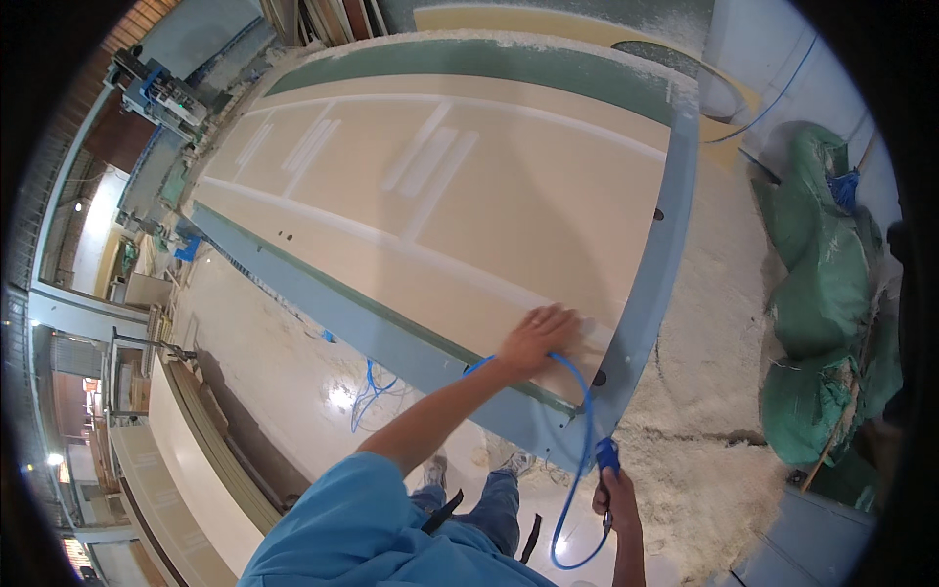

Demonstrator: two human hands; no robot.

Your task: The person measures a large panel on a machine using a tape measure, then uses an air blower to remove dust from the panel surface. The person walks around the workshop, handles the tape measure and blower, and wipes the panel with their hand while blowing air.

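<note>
My left hand lies flat on the near right corner of a large beige panel, its fingers stretched out. White strips run along and across the panel, and a dark shadow falls over its middle. Beyond the panel's right corner, my right hand is wrapped round a blue air blow gun. From the gun a thin blue air hose loops down and then up past my left wrist. The panel rests on a wide machine table with a blue-grey edge.
Green sacks stand along the right wall. Pale sawdust covers the floor beside the table. A stack of long boards lies at the lower left. Machine parts stand at the far left end, and blue tubing trails on the floor.
</note>
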